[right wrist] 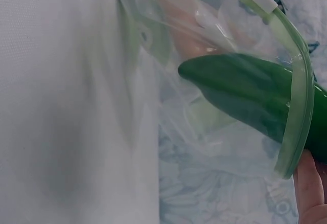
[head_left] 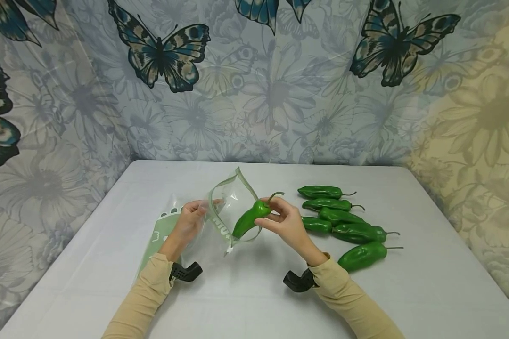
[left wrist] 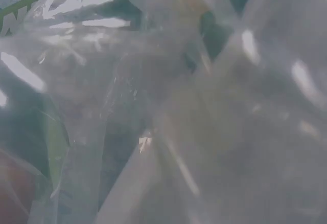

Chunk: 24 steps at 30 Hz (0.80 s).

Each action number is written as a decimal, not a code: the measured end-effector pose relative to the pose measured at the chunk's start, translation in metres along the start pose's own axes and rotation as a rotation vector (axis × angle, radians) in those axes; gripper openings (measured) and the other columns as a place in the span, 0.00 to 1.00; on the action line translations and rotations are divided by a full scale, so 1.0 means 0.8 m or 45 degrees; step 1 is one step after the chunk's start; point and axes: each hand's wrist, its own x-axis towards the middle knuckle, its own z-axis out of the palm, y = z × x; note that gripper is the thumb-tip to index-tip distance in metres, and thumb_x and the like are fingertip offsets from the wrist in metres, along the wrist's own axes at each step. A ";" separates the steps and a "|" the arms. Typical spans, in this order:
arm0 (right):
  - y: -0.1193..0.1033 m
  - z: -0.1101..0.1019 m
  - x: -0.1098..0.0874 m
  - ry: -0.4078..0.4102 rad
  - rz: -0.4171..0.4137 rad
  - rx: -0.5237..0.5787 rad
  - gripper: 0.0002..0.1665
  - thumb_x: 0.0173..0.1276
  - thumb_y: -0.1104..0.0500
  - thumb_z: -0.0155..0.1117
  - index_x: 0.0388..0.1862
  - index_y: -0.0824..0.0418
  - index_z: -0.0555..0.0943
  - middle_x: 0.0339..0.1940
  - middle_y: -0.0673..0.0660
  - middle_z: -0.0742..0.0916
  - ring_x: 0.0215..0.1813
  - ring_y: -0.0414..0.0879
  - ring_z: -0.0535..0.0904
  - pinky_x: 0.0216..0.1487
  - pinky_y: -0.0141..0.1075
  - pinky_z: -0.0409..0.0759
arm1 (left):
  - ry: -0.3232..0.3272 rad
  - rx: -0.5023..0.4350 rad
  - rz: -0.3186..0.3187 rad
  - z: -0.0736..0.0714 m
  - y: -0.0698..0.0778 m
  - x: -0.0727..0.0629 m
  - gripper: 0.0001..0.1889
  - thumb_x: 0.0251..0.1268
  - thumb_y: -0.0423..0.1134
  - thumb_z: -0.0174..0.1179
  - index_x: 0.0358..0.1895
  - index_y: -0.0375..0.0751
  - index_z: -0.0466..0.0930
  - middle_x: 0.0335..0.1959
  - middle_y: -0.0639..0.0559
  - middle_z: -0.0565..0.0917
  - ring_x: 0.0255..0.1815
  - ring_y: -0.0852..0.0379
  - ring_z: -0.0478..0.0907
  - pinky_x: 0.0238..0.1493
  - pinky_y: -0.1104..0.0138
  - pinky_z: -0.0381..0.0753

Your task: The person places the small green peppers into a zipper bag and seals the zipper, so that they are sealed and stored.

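Observation:
A clear zip bag [head_left: 231,194] with a green-edged mouth is held up over the table, its mouth spread wide. My left hand [head_left: 188,225] grips the bag's left side. In my right hand [head_left: 285,222], a green pepper [head_left: 249,218] is pinched near its stem end. The pepper's pointed end reaches in through the mouth, and its stem points up and right. From the right wrist, the pepper [right wrist: 232,83] shows through the film past the green zip strip [right wrist: 302,91], with a white slider [right wrist: 264,1] on it. Blurred plastic [left wrist: 204,132] fills the left wrist view.
Several more green peppers [head_left: 359,232] lie in a loose column to the right of my right hand. A green printed panel [head_left: 158,238] lies left of my left hand. The white-covered table [head_left: 254,306] ends at a butterfly-patterned cloth [head_left: 275,103] behind.

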 end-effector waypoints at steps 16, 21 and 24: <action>-0.030 0.011 -0.002 -0.136 -0.014 -0.177 0.21 0.47 0.78 0.66 0.42 0.80 0.74 0.44 0.70 0.78 0.43 0.56 0.78 0.43 0.37 0.76 | -0.032 0.012 0.018 -0.002 -0.004 0.000 0.11 0.54 0.45 0.60 0.36 0.46 0.85 0.41 0.49 0.82 0.54 0.56 0.69 0.59 0.66 0.52; -0.030 0.012 -0.003 -0.164 -0.030 -0.233 0.18 0.46 0.77 0.67 0.38 0.78 0.75 0.44 0.69 0.79 0.43 0.57 0.77 0.42 0.36 0.76 | -0.020 0.010 0.008 -0.002 -0.006 -0.001 0.10 0.55 0.45 0.60 0.37 0.46 0.84 0.42 0.48 0.82 0.55 0.54 0.68 0.60 0.64 0.50; -0.030 0.013 -0.003 -0.174 -0.024 -0.257 0.18 0.46 0.77 0.68 0.38 0.77 0.76 0.43 0.68 0.79 0.43 0.56 0.77 0.42 0.36 0.76 | -0.006 0.021 0.000 -0.002 -0.006 -0.002 0.11 0.55 0.46 0.60 0.38 0.48 0.84 0.43 0.49 0.81 0.57 0.53 0.67 0.62 0.59 0.47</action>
